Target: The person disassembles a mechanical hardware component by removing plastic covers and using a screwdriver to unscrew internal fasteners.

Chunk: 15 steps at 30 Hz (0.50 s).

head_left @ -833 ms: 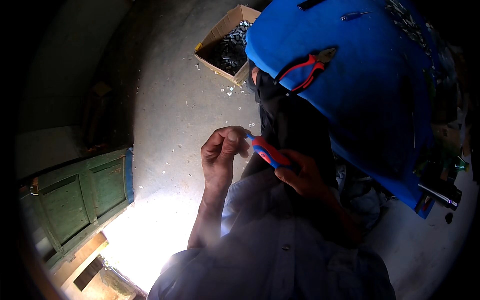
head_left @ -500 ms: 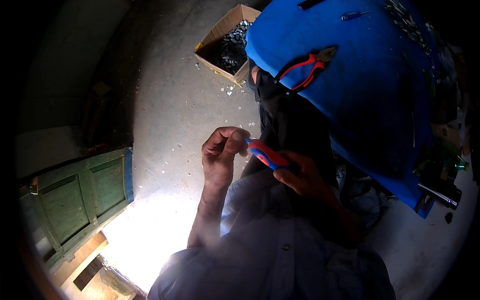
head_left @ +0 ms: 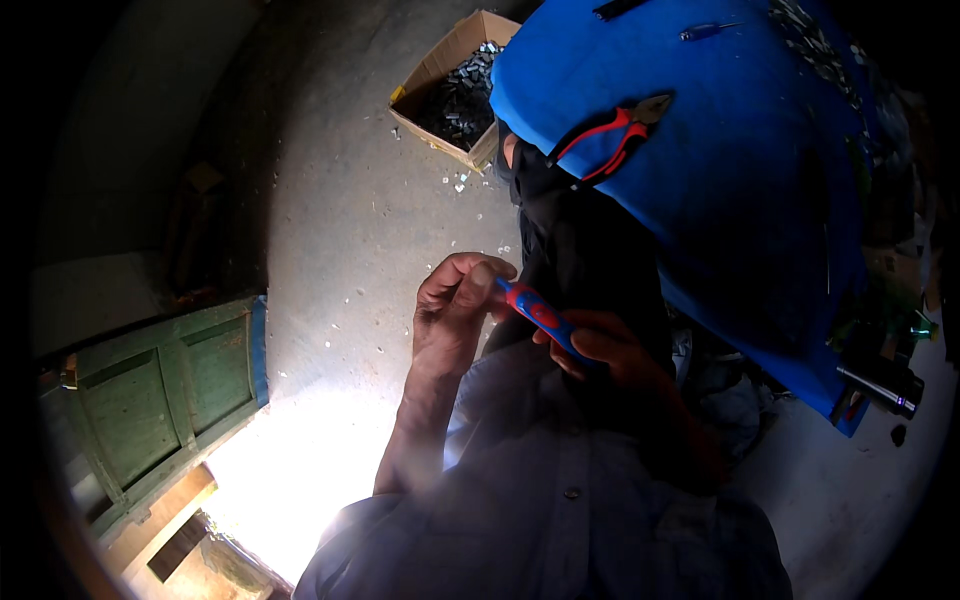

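My right hand (head_left: 610,350) is wrapped round a tool with a red-and-blue handle (head_left: 541,314), its narrow blue end slanting up to the left. The handle looks like a screwdriver's, but its working tip is hidden. At that end, my left hand (head_left: 458,298) is closed in a pinch, thumb against fingers. Whatever lies between those fingertips is too small or covered to make out. Both hands are held above my lap, over dark trousers.
Combination pliers (head_left: 625,135) with red-and-black grips lie on a blue-covered surface (head_left: 730,170), below a small blue screwdriver (head_left: 708,31). A cardboard box (head_left: 448,50) of small metal pieces stands on the floor. A green panelled board (head_left: 160,400) is at left.
My left hand has shifted slightly right. The tool has turned a little in my right hand, whose fingers now show beneath the handle.
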### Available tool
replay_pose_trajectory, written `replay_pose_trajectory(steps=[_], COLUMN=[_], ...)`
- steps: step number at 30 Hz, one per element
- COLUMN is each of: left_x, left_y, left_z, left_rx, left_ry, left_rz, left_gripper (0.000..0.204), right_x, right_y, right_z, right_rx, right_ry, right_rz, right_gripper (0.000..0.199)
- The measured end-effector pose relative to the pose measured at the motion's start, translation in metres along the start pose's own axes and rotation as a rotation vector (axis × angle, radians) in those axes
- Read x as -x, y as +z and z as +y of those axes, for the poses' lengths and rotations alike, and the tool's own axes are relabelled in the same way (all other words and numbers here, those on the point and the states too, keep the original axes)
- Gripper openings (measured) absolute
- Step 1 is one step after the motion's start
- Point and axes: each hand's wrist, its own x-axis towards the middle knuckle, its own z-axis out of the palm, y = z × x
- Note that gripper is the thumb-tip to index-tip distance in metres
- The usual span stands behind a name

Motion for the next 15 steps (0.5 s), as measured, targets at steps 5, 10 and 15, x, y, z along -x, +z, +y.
replay_pose_trajectory(steps=[5, 10, 15], left_x=[-0.002, -0.003, -0.001], left_y=[0.0, -0.01, -0.009], left_z=[-0.002, -0.003, -0.006], left_rx=[-0.042, -0.073, -0.084], left_ry=[0.002, -0.019, 0.021], left_rz=[0.11, 0.148, 0.155], left_gripper=[0.032, 0.04, 0.039], right_x=[-0.002, -0.004, 0.001], right_y=[0.005, -0.004, -0.01], right_z=[0.0, 0.003, 0.004], right_rx=[0.067, -0.013, -0.154], right_ry=[-0.052, -0.087, -0.202], right_rz=[0.054, 0.015, -0.042], right_gripper=[0.055, 0.061, 0.068])
